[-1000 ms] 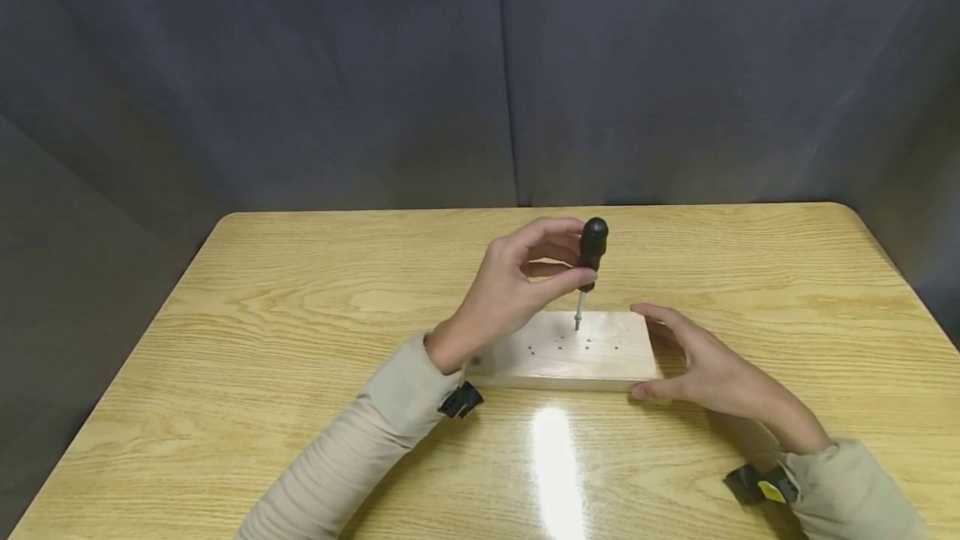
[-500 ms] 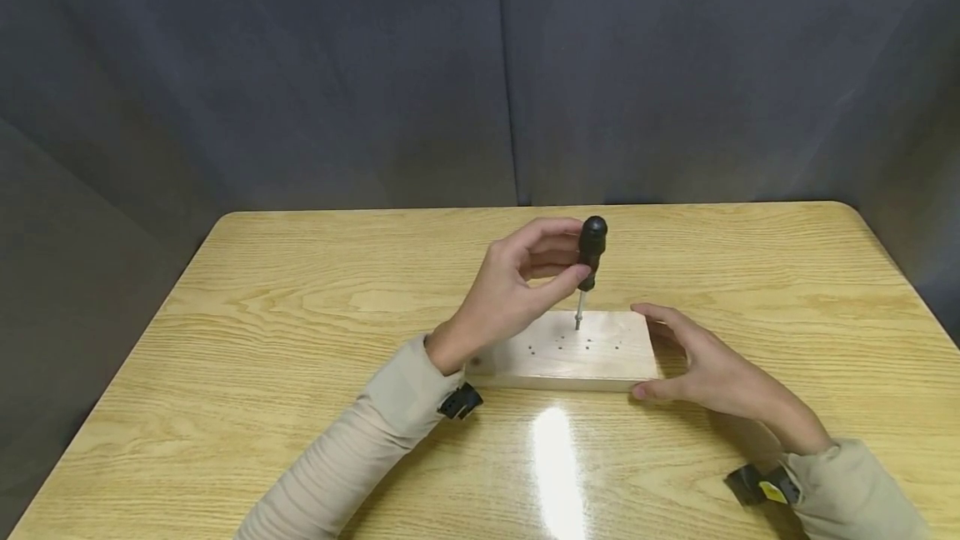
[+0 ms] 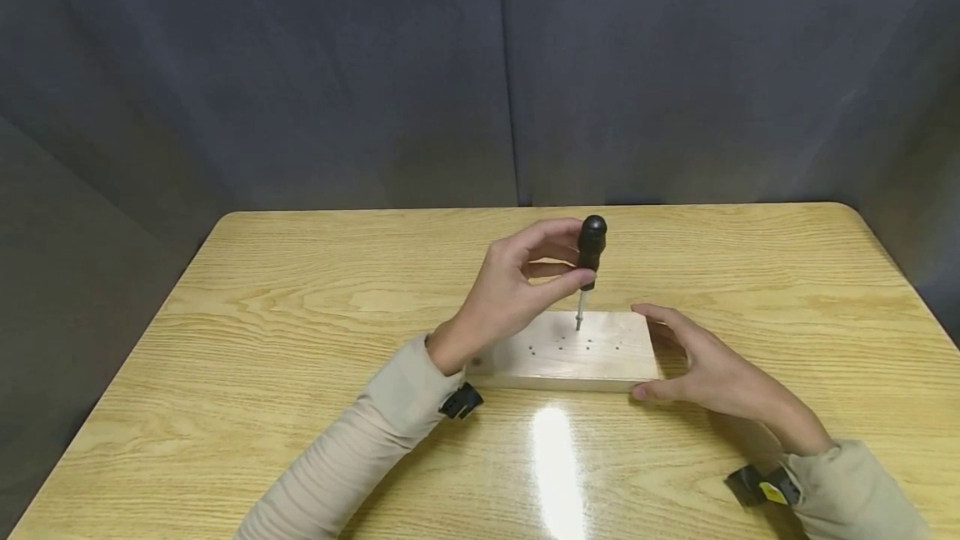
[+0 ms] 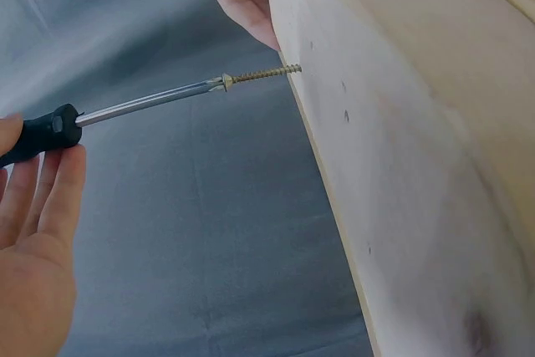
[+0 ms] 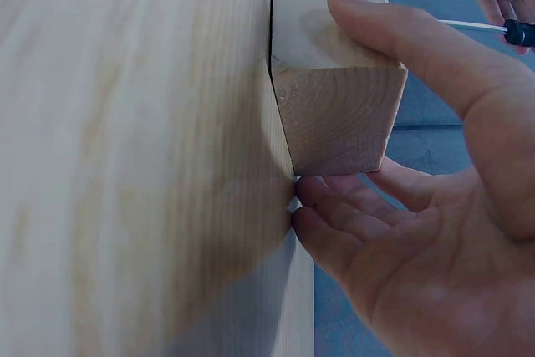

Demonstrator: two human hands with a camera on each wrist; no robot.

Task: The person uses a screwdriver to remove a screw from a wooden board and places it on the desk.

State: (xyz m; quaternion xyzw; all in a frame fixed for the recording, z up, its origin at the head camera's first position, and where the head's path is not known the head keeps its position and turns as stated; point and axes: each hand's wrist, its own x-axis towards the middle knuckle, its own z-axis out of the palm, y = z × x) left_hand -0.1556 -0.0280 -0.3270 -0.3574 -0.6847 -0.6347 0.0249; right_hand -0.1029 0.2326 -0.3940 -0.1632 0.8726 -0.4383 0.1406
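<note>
My left hand pinches the black handle of a screwdriver between thumb and fingers. The tool stands nearly upright, leaning a little, over a pale wooden board. In the left wrist view its steel shaft meets the head of a brass-coloured screw, whose tip is at the board's face and most of whose thread shows. Several small dark holes dot the board around it. My right hand grips the board's right end, thumb on the near side and fingers at the far side; the end grain shows in the right wrist view.
The board lies flat on a wood-grain table, and my left wrist overlaps its left end. A dark grey curtain hangs behind the table and at both sides. A bright light reflection falls in front of the board.
My left thumb and fingers shift slightly on the screwdriver handle, which stays over the same spot. The board and my right hand keep their places.
</note>
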